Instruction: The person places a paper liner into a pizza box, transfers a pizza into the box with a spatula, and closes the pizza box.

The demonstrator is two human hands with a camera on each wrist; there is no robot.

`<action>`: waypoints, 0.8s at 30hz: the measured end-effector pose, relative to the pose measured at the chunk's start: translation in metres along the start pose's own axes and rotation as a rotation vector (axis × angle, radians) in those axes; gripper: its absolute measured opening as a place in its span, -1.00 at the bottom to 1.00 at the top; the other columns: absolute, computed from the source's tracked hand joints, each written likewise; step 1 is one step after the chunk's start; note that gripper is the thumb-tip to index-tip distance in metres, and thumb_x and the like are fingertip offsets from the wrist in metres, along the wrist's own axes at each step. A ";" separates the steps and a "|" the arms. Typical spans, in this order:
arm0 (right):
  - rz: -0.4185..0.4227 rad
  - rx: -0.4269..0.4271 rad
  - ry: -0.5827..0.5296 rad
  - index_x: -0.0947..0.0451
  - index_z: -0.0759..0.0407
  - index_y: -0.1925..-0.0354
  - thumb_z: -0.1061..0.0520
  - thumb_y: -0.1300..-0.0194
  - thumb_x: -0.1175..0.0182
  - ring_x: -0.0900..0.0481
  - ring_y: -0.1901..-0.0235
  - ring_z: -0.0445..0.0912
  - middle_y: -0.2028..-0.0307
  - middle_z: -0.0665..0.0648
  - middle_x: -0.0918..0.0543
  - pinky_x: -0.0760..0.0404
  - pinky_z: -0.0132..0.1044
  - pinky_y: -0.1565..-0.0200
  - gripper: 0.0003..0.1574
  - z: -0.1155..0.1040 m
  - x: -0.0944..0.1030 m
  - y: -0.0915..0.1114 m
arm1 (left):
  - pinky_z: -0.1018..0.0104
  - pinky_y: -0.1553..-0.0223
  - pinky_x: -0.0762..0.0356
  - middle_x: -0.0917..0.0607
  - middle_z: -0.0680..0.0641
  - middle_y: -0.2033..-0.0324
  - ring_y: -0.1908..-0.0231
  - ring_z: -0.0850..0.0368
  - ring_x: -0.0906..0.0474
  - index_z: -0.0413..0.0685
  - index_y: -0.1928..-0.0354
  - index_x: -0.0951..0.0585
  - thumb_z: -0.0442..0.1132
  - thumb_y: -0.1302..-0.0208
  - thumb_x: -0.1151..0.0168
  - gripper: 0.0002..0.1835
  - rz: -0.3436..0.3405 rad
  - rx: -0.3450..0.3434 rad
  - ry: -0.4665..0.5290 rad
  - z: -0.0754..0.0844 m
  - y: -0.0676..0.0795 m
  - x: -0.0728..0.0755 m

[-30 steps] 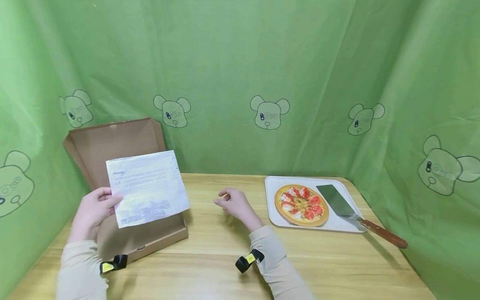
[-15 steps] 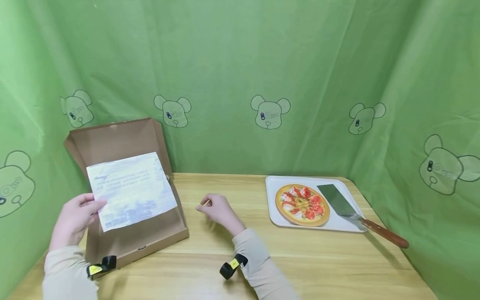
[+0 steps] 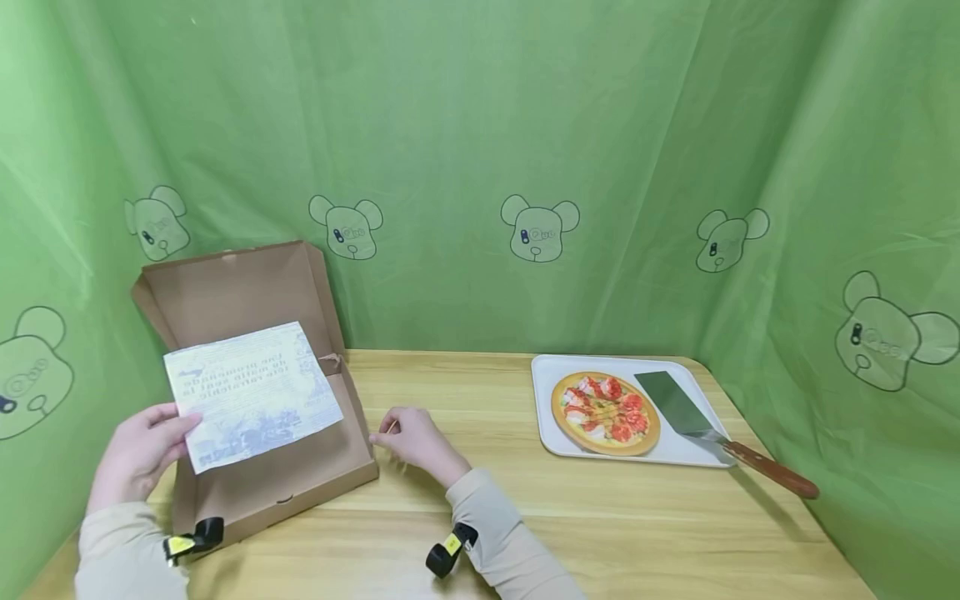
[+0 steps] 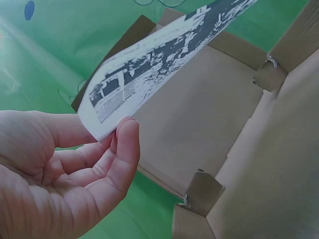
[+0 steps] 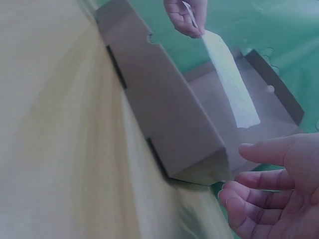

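My left hand pinches a printed sheet of paper by its left edge. The sheet hangs tilted over an open cardboard pizza box, whose raised lid leans back behind it. Dark print or a picture shows on the paper in the left wrist view. Close to the box's right front corner is my right hand. In the right wrist view, that hand has thumb and fingers apart and loosely bent, with nothing between them; whether it touches the box is unclear.
A white tray lies on the wooden table at the right. On it are a round pizza and a spatula, whose wooden handle sticks out past the tray. Green curtains surround the table.
My left hand has carried the sheet left and slightly down over the box. My right hand has moved left across the table to the box's right side.
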State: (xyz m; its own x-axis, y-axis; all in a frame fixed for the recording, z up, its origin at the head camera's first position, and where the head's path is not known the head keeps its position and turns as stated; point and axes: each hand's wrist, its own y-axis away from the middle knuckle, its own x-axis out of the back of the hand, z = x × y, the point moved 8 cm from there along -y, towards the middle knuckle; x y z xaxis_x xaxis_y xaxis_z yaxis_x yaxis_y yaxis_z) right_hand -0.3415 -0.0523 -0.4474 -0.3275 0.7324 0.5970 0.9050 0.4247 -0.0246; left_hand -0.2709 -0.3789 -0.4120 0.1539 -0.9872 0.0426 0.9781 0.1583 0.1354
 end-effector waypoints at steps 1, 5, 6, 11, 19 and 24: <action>-0.010 0.003 -0.003 -0.55 0.19 0.34 0.07 -0.26 -0.30 -0.59 0.66 -0.04 0.56 0.15 -0.63 -0.48 -0.44 0.67 -0.80 0.000 -0.002 0.001 | 0.52 0.26 -0.67 -0.67 0.25 0.44 0.37 0.36 -0.65 -0.25 -0.03 -0.34 -0.33 -0.30 -0.24 -0.64 0.000 0.006 0.014 -0.002 0.000 0.001; -0.029 0.025 -0.007 -0.56 0.19 0.34 0.09 -0.26 -0.29 -0.64 0.61 0.04 0.52 0.21 -0.67 -0.50 -0.43 0.69 -0.82 -0.003 -0.007 0.004 | 0.52 0.26 -0.67 -0.68 0.24 0.44 0.38 0.36 -0.64 -0.13 0.03 -0.38 -0.32 -0.29 -0.26 -0.70 -0.003 0.022 0.030 -0.006 0.000 0.002; -0.030 0.030 -0.005 -0.56 0.19 0.34 0.09 -0.26 -0.29 -0.65 0.61 0.03 0.52 0.21 -0.67 -0.50 -0.43 0.69 -0.82 -0.003 -0.007 0.005 | 0.52 0.26 -0.67 -0.68 0.24 0.44 0.38 0.37 -0.64 -0.12 0.04 -0.38 -0.32 -0.29 -0.26 -0.70 -0.005 0.023 0.029 -0.007 -0.001 0.002; -0.020 0.049 0.019 -0.57 0.19 0.35 0.12 -0.26 -0.29 -0.63 0.63 -0.02 0.52 0.20 -0.68 -0.51 -0.44 0.66 -0.85 -0.003 -0.008 0.004 | 0.52 0.26 -0.67 -0.69 0.23 0.45 0.38 0.36 -0.64 -0.05 0.08 -0.40 -0.33 -0.29 -0.26 -0.74 -0.006 0.025 0.032 -0.007 -0.004 0.000; -0.014 0.061 0.012 -0.57 0.21 0.33 0.16 -0.27 -0.28 -0.63 0.61 -0.05 0.50 0.19 -0.68 -0.52 -0.46 0.64 -0.88 -0.003 -0.010 0.005 | 0.52 0.25 -0.67 -0.66 0.27 0.46 0.38 0.40 -0.62 -0.58 -0.27 -0.12 -0.35 -0.35 -0.17 -0.37 -0.013 0.043 -0.046 -0.011 -0.009 -0.007; -0.019 0.063 0.022 -0.59 0.23 0.30 0.16 -0.28 -0.27 -0.65 0.57 -0.04 0.48 0.16 -0.69 -0.53 -0.49 0.61 -0.88 -0.003 -0.012 0.004 | 0.50 0.24 -0.68 -0.65 0.27 0.46 0.39 0.38 -0.64 -0.58 -0.36 0.02 -0.35 -0.36 -0.15 -0.26 -0.009 0.070 -0.078 -0.014 -0.009 -0.008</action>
State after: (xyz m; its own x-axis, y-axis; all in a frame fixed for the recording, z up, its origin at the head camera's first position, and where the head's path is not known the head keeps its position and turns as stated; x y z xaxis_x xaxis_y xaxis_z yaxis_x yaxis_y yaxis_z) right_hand -0.3332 -0.0611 -0.4528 -0.3373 0.7122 0.6156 0.8796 0.4714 -0.0633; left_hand -0.2791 -0.3726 -0.4270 0.1314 -0.9843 0.1181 0.9667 0.1536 0.2045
